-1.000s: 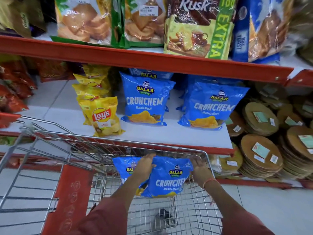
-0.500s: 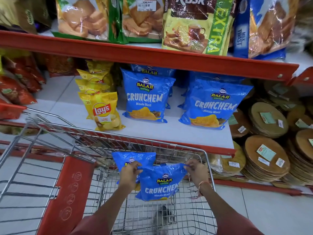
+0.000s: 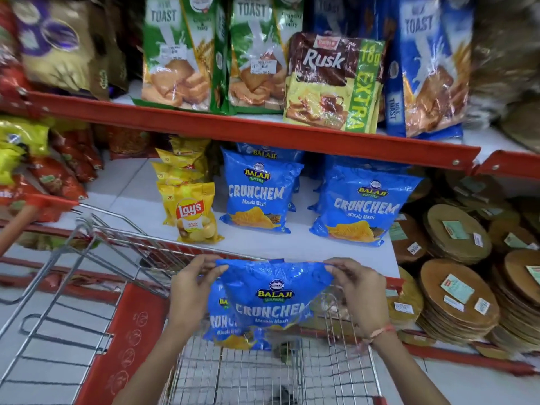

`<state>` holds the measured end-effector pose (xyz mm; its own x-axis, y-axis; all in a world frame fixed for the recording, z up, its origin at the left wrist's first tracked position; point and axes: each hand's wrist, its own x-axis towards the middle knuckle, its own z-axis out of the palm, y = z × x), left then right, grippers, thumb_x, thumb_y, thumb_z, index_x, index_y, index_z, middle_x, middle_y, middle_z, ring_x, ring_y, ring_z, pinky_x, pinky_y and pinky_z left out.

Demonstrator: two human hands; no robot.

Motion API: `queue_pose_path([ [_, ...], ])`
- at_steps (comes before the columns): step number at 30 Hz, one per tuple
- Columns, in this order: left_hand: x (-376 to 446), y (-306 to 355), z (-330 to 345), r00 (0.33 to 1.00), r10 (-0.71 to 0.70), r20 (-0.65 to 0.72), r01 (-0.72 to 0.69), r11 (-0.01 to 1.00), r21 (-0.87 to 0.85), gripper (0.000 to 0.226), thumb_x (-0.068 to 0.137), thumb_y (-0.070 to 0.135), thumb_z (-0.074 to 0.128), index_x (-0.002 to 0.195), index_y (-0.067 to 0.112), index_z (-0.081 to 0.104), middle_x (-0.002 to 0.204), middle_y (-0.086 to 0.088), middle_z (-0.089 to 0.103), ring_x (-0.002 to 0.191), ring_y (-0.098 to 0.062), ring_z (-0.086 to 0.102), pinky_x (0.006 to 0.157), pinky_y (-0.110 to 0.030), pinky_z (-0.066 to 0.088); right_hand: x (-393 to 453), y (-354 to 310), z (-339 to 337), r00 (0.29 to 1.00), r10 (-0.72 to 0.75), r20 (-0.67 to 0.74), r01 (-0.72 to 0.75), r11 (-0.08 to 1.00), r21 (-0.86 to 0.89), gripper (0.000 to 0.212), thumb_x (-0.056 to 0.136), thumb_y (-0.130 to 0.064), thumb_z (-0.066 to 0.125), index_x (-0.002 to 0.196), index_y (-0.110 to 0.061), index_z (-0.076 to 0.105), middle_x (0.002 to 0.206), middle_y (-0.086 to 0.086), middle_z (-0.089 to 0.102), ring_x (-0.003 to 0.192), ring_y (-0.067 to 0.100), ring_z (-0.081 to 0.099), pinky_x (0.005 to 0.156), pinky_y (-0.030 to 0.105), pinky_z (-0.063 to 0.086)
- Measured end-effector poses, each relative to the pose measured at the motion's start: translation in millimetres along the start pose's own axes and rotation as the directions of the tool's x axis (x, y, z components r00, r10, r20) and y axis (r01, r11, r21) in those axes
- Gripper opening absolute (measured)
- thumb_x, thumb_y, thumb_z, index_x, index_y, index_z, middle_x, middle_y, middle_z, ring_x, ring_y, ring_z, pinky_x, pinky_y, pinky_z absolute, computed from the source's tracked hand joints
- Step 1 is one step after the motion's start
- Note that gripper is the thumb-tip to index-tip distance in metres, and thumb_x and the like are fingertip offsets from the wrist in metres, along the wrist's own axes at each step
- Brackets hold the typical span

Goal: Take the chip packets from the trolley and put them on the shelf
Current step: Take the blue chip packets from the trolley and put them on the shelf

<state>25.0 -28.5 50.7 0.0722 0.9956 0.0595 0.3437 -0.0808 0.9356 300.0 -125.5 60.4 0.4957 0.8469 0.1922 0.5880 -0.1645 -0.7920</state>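
Observation:
A blue Crunchem chip packet hangs above the wire trolley, just in front of the shelf's red front edge. My left hand pinches its top left corner and my right hand pinches its top right corner. Behind it, lower in the trolley, stands a second blue packet, partly hidden. On the white shelf two rows of the same blue packets stand upright, one at the middle and one at the right.
Yellow Lay's packets stand in a row left of the blue ones. Toast and rusk bags fill the shelf above. Stacks of round brown discs lie at the right. Red packets sit at the left. A second trolley stands at my left.
Both hands have lifted the blue packet up out of the trolley toward the shelf edge. The view has tilted upward, showing more of the upper shelf.

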Motion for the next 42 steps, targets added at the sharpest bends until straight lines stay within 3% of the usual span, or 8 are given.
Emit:
queue_pose_path([
  [6,45.5,64.3,-13.8,0.973,0.193,-0.126,-0.204,0.975,-0.081,0.028,0.079,0.015,0.072,0.077,0.041,0.063,0.079,0.007,0.068,0.072,0.009,0.062,0.061,0.001,0.048,49.3,-61.1,-31.5,0.964,-0.183,-0.192,0.186,0.982,-0.001,0.005,0.08,-0.022,0.072,0.083,-0.025,0.074,0.07,-0.013,0.071,0.063,-0.006,0.065,0.054,0.003,0.045],
  [13,101.0,93.7,-0.8,0.942,0.294,-0.162,-0.302,0.953,-0.025,0.022,0.078,0.018,0.072,0.079,0.037,0.062,0.074,0.011,0.065,0.069,0.002,0.06,0.053,-0.003,0.047,113.0,-80.5,-34.4,0.93,-0.253,-0.266,0.259,0.966,-0.014,0.004,0.082,-0.019,0.071,0.084,-0.022,0.074,0.066,-0.005,0.071,0.053,0.009,0.063,0.055,0.016,0.049],
  [16,121.5,84.2,15.4,0.951,0.274,-0.14,-0.271,0.962,0.042,0.013,0.078,0.013,0.073,0.084,0.022,0.065,0.07,0.006,0.065,0.066,-0.005,0.061,0.053,-0.001,0.046,137.5,-68.0,-18.8,0.956,-0.198,-0.217,0.196,0.98,-0.031,0.005,0.082,-0.015,0.07,0.084,-0.019,0.074,0.068,0.0,0.073,0.058,0.008,0.063,0.057,0.006,0.046],
  [19,137.7,69.2,29.9,0.966,0.243,-0.091,-0.23,0.965,0.127,0.012,0.078,0.013,0.073,0.088,0.01,0.067,0.071,-0.007,0.068,0.066,-0.019,0.062,0.058,-0.017,0.049,157.6,-54.5,-0.2,0.981,-0.116,-0.154,0.11,0.993,-0.051,0.005,0.083,-0.013,0.07,0.087,-0.014,0.073,0.076,0.008,0.076,0.061,0.018,0.065,0.068,0.034,0.057],
  [25,152.7,52.8,45.5,0.98,0.192,-0.053,-0.181,0.969,0.165,0.019,0.082,0.012,0.069,0.098,0.003,0.066,0.082,-0.017,0.073,0.075,-0.026,0.065,0.07,-0.039,0.056,173.9,-37.0,23.2,0.996,-0.024,-0.085,0.016,0.996,-0.089,0.01,0.086,-0.01,0.065,0.094,-0.01,0.071,0.086,0.014,0.076,0.082,0.029,0.07,0.077,0.035,0.056],
  [35,87.8,-4.4,27.0,0.965,0.186,-0.187,-0.188,0.982,0.01,0.017,0.088,0.009,0.062,0.105,0.01,0.063,0.092,0.001,0.067,0.084,0.011,0.062,0.07,0.002,0.047,91.5,-18.0,58.7,0.909,-0.346,-0.233,0.298,0.929,-0.219,0.021,0.089,-0.017,0.062,0.11,-0.01,0.063,0.117,0.01,0.06,0.113,0.025,0.05,0.104,0.02,0.029],
  [39,53.4,-60.9,16.5,0.989,0.056,-0.138,-0.048,0.997,0.061,0.015,0.087,0.009,0.061,0.102,0.011,0.065,0.096,-0.007,0.071,0.091,-0.017,0.067,0.084,-0.024,0.053,43.4,2.3,91.4,0.935,-0.334,-0.114,0.313,0.934,-0.169,0.022,0.092,-0.025,0.052,0.109,-0.014,0.061,0.109,0.007,0.06,0.106,0.019,0.05,0.097,0.026,0.039],
  [42,36.9,-98.9,14.6,0.991,-0.042,-0.128,0.061,0.986,0.154,0.011,0.085,0.012,0.065,0.096,0.012,0.066,0.09,-0.006,0.073,0.084,-0.02,0.068,0.075,-0.015,0.05,11.5,17.5,118.9,0.959,-0.274,0.068,0.282,0.945,-0.165,0.017,0.089,-0.026,0.058,0.1,-0.015,0.066,0.097,0.003,0.065,0.094,0.012,0.056,0.091,0.018,0.043],
])
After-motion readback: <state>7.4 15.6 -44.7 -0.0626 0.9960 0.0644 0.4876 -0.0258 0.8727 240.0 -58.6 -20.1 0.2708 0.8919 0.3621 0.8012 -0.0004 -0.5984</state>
